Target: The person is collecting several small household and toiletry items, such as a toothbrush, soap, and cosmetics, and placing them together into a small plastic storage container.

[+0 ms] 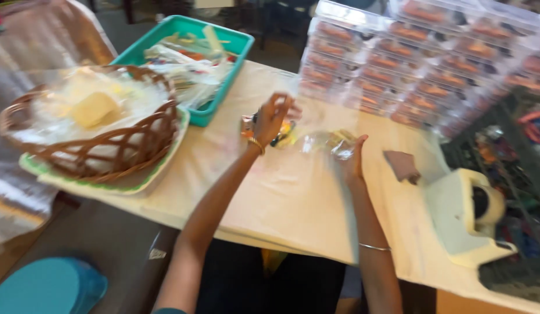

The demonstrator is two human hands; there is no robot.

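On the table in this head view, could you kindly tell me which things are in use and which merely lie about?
In hand:
left hand
right hand
clear plastic bag
small colourful items

Lying about:
wicker basket
teal tray
stacked clear boxes
tape dispenser
brown card

A small clear plastic bag point(331, 142) with yellowish contents is being held crumpled just above the cream surface point(281, 192), beside a blurred orange-and-black packet point(279, 132).

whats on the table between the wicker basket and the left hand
In the head view, mostly bare cream tabletop separates the wicker basket from the left hand; the teal tray sits just behind that stretch.
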